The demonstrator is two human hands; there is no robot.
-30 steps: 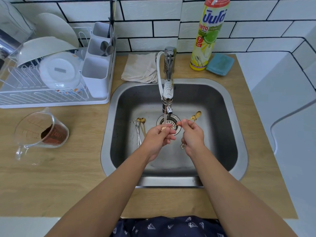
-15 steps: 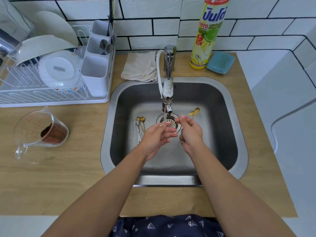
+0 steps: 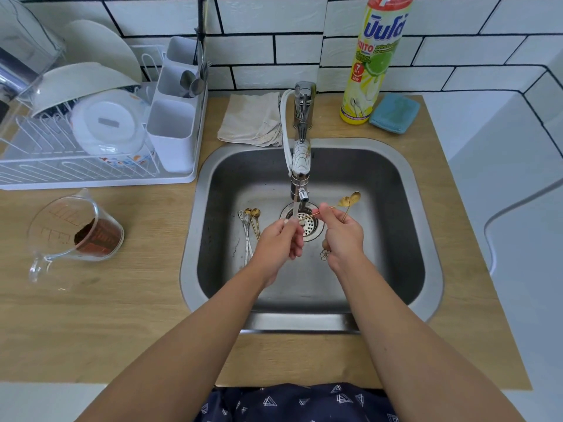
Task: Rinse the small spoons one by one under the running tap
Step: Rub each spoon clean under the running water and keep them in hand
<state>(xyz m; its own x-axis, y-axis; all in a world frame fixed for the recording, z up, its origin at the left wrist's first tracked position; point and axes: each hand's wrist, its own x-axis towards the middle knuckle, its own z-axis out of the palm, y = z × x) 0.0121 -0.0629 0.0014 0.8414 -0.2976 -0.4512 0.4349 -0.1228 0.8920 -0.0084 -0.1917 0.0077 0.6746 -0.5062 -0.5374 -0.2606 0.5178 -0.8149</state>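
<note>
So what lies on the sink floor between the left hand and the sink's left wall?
A cluster of small spoons, silver and gold, on the sink floor, seen in the head view.

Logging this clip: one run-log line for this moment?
step: rinsing | left hand: rubs gold spoon under tap | right hand: grips spoons | unrinsed spoons: sink

Both my forearms reach forward side by side, my left hand (image 3: 278, 242) with fingers curled in a pinch, my right hand (image 3: 342, 236) just beside it, thumb and fingers curled in a pinch too
</note>
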